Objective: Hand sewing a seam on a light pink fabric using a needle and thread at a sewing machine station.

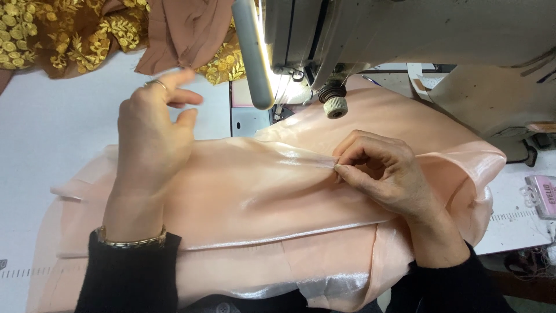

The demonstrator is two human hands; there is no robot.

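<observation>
While the peach fabric (260,197) lies on the desk (52,133) before the sewing machine (359,35), the right hand (382,171) pinches its folded edge and the left hand (152,136) presses flat, fingers spread; the fold should stay tight and even.

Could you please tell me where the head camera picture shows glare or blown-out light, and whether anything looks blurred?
In the head view, the lamp under the sewing machine blows out to white beside the grey tube; the peach satin fabric carries bright sheen streaks along its folds; the left hand has slightly soft fingertips; the right hand, pinching a fold, looks sharp.
</observation>
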